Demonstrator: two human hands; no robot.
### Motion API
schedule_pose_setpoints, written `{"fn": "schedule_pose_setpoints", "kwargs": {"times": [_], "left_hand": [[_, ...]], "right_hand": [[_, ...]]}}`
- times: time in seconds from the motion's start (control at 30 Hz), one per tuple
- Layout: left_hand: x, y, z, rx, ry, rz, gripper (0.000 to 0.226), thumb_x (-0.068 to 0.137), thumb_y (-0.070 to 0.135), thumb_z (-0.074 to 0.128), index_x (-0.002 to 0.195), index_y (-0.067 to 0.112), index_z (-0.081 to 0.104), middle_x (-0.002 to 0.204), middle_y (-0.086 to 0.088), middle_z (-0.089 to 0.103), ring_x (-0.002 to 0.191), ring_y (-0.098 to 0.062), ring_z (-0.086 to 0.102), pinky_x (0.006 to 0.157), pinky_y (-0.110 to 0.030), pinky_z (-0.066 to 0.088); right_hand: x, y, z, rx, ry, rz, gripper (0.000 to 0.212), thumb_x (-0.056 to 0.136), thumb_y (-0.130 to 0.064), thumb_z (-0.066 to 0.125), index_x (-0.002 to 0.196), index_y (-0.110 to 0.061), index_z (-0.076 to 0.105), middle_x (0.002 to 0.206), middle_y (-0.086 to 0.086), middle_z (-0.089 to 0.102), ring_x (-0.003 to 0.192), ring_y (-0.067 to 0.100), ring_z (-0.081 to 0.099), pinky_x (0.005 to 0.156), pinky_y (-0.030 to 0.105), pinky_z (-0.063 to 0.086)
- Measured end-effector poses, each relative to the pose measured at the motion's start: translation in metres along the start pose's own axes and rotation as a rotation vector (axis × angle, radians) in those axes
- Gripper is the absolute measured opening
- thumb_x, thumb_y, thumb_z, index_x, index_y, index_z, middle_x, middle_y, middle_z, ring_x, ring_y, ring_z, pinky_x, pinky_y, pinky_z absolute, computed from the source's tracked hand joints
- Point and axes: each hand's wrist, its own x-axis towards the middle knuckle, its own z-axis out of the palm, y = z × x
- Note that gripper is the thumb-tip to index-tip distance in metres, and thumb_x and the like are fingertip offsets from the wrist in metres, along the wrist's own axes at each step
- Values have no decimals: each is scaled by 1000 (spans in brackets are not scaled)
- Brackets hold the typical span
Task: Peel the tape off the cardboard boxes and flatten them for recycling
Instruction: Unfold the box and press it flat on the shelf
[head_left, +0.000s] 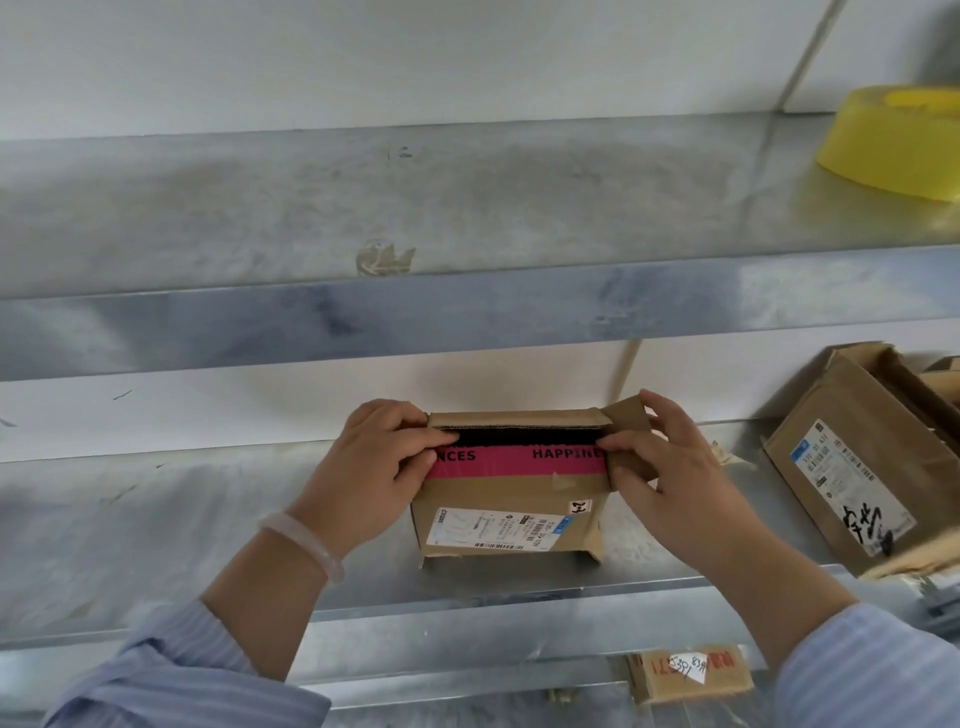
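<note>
A small brown cardboard box (498, 499) stands on the middle metal shelf (156, 530). A pink tape strip (511, 460) with black lettering runs across its top flap, and a white shipping label sits on its front. The top seam gapes as a dark slit. My left hand (374, 467) grips the box's left end, thumb at the flap edge. My right hand (670, 478) holds the right end, thumb pressing by the tape's end and fingers curled round a raised side flap (631, 415).
A larger opened cardboard box (852, 467) with a label lies tilted at the right on the same shelf. A yellow tape roll (893, 140) sits on the upper shelf at the far right. A small cardboard piece (691, 673) lies on the lower shelf.
</note>
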Motion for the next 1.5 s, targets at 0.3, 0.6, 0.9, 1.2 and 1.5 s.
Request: {"fn": "schedule_pose_setpoints", "kwargs": {"times": [0.3,0.6,0.9,1.2,1.5], "left_hand": [[-1,5,-10,-247,-240,-48,23,75,41,78,89,51,62,120,30,40,120,-1,29,104,-32,28],[-13,4,-6,-209,-112,-82,65,74,40,79,123,58,40,136,21,32,131,-7,29,110,-38,37],[-26,20,17,-440,178,-348,108,69,31,83,138,60,6,151,24,3,137,-7,20,112,-40,31],[-31,15,83,-445,42,-585,105,79,31,76,138,63,-5,143,15,4,127,-18,38,105,-30,38],[-27,1,131,226,-211,-456,51,100,52,18,149,41,18,161,7,-3,147,-24,-4,120,-43,-2]], "right_hand": [[-11,-2,-3,67,-106,-44,38,69,-36,84,90,-53,58,159,-7,6,136,19,39,108,29,38],[-21,-17,-4,285,-12,35,22,80,-13,76,81,-30,63,120,-22,60,94,2,65,73,12,53],[-12,-13,-1,697,27,252,24,96,-4,53,102,-27,53,91,-7,72,84,5,69,69,23,53],[4,11,55,332,-50,430,80,89,-14,65,146,-45,17,137,-7,41,103,9,58,78,27,56],[-12,37,123,-442,-348,223,68,93,-57,15,155,-31,-1,162,4,-13,148,29,-14,119,46,-10]]}}
